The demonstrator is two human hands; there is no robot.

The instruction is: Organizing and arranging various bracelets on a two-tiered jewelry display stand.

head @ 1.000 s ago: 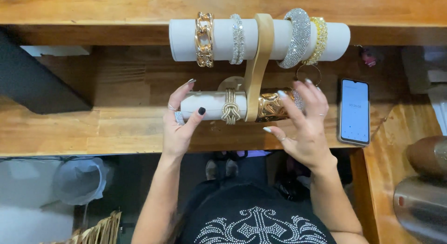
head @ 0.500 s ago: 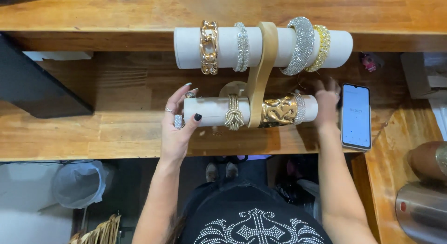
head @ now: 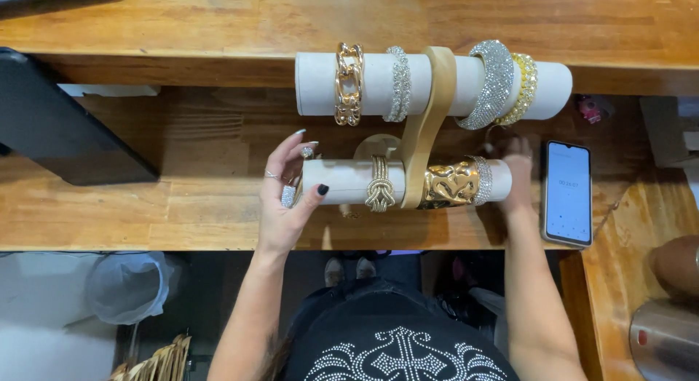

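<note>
Wooden counter (head: 145, 206), lower display roll (head: 349, 181) lightly cupped between left hand (head: 287, 195) and half-hidden right hand (head: 518, 170).

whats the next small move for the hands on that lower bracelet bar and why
Probably steady the lower bar with the left hand while the right hand, at the other end, nudges the sparkly bangle inward; it sits close to that end, beside the wide gold cuff.

Phone (head: 567, 193) right of, prob. beside, stand (head: 429, 126)
</note>
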